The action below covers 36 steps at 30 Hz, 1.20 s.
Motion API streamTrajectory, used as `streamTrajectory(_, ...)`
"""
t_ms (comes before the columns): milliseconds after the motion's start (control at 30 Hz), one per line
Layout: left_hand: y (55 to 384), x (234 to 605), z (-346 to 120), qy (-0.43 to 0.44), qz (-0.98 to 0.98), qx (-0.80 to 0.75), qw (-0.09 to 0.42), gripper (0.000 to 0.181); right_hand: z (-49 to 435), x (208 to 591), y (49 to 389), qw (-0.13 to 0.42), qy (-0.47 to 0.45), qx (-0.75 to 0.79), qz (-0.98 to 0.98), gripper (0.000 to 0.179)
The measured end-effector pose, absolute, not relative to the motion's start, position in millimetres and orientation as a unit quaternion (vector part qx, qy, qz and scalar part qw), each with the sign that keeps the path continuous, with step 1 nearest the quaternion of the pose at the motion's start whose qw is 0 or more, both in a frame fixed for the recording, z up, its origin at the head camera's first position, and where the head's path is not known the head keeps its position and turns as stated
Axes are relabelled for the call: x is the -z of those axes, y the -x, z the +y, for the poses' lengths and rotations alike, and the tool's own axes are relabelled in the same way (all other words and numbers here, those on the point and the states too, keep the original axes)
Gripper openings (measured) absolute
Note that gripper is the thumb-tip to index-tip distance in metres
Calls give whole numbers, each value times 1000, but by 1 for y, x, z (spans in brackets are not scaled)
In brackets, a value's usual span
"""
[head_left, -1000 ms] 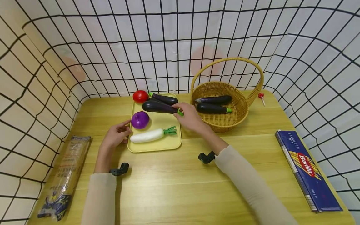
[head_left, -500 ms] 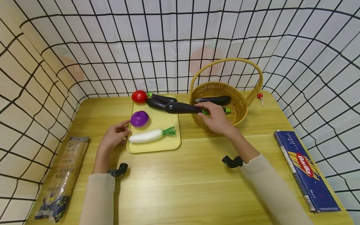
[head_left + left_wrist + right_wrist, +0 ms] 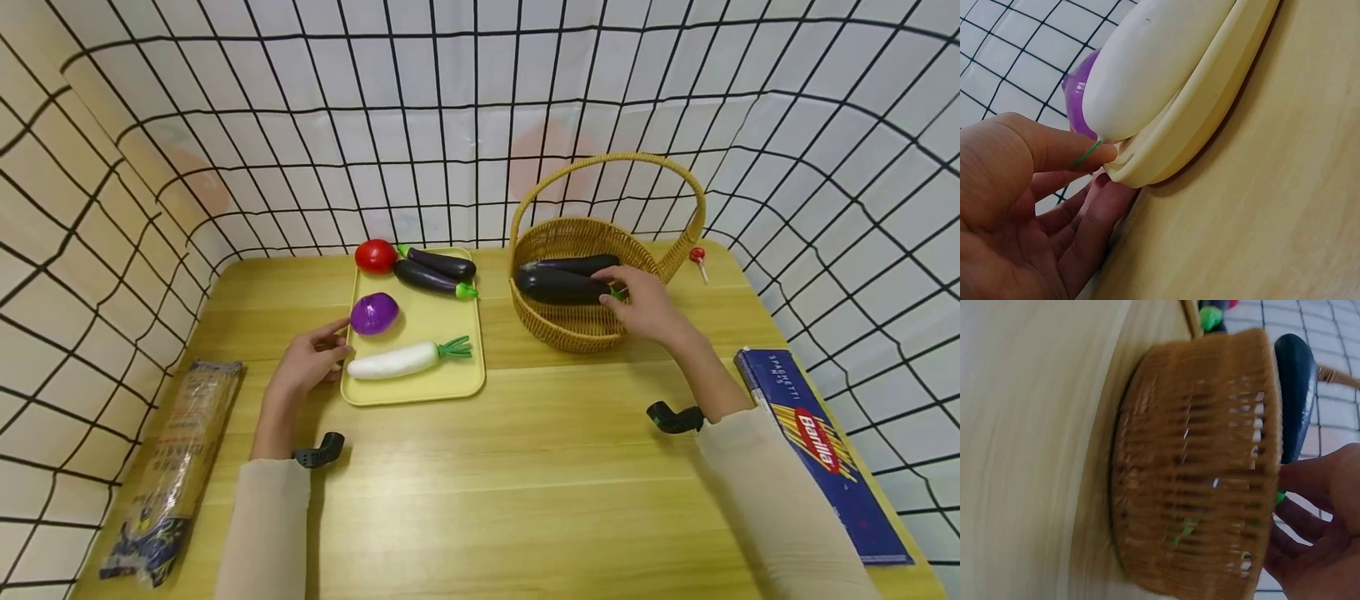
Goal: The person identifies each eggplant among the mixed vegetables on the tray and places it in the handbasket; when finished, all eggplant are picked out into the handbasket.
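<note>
My right hand (image 3: 647, 305) grips a dark eggplant (image 3: 558, 287) near its green stem, over the wicker basket (image 3: 562, 335). In the right wrist view the held eggplant (image 3: 1295, 394) rises past the basket's rim. Another eggplant (image 3: 581, 264) lies behind it in the basket. At the yellow tray (image 3: 442, 321), my left hand (image 3: 306, 360) pinches the left edge, thumb on top and fingers beneath in the left wrist view. On the tray are a white radish (image 3: 393, 362), a purple onion-like vegetable (image 3: 374, 314), a tomato (image 3: 376, 256) and two eggplants (image 3: 433, 278).
A lollipop (image 3: 698, 257) lies right of the basket, whose tall handle (image 3: 611, 156) arches over it. A blue spaghetti box (image 3: 821, 450) is at the right, partly behind the right sleeve. A clear noodle packet (image 3: 176, 467) lies at the left. Black wire mesh (image 3: 450, 108) surrounds the table.
My right hand has carried the eggplant rightward from the tray to the basket. Both eggplants left on the tray now show more fully. The left hand has stayed at the tray's edge.
</note>
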<state>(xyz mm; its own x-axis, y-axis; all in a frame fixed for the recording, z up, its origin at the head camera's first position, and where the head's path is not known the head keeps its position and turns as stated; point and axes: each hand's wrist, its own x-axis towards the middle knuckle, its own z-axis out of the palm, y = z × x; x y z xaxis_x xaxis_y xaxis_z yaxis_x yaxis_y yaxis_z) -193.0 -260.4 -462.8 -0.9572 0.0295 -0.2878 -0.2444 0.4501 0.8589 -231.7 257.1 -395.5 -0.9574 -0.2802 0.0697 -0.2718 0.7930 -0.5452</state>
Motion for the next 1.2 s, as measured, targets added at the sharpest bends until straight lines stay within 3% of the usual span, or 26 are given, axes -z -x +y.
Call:
streamTrajectory(233,193,462,-261,62,843,-518,129,62,269,401,240,67,143,222,962,38)
streamTrajectory(733,193,468,-260,63,835,-531,130,61,265,412,258,121,135,150,972,37)
streamTrajectory(1000,194,469,-259,71,835,-529,131,62,267,414,258,111,138,174,969,38)
streamTrajectory(1200,195,466,-260,74,839,-523,130,62,262,411,251,67,143,241,958,46)
